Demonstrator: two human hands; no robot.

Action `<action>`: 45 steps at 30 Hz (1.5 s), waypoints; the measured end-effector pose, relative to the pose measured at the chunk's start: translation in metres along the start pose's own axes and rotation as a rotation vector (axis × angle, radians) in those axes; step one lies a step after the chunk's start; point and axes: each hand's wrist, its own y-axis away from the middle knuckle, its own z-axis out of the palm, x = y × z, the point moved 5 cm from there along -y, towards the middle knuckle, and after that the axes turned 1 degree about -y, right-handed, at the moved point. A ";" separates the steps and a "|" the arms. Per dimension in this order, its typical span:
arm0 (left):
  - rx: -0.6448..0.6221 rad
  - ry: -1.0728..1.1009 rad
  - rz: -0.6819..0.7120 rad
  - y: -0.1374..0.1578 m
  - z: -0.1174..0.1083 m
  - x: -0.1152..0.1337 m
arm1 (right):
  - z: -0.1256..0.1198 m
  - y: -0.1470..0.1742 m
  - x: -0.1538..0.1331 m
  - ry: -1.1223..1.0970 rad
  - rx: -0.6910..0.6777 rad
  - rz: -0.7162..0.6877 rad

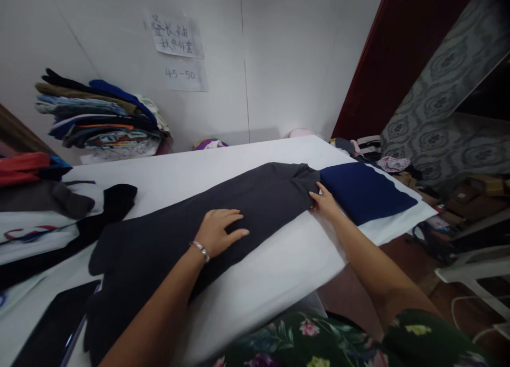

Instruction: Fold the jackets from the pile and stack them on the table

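A long dark grey garment (pixel 247 202) lies stretched across the white table, folded narrow, with bunched fabric at its right end. My left hand (pixel 221 231) rests palm down on its middle, fingers stretched out and thumb apart; a silver bracelet is on that wrist. At the garment's right end, my right hand (pixel 325 203) has its fingers on the near edge, some of them partly hidden at the cloth, and seems to grip it. Just beyond that hand lies a folded navy blue garment (pixel 366 191), close against the grey one.
A tall stack of folded clothes (pixel 107 117) stands at the back left. Loose clothes (pixel 40 213) and a dark flat device (pixel 59 324) lie on the left of the white table (pixel 279 271). Paper signs (pixel 177 35) hang on the wall. A white stool (pixel 474 271) stands right.
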 end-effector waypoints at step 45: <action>-0.128 -0.085 0.050 0.012 0.062 0.028 | 0.110 -0.009 -0.035 1.141 -0.221 -0.725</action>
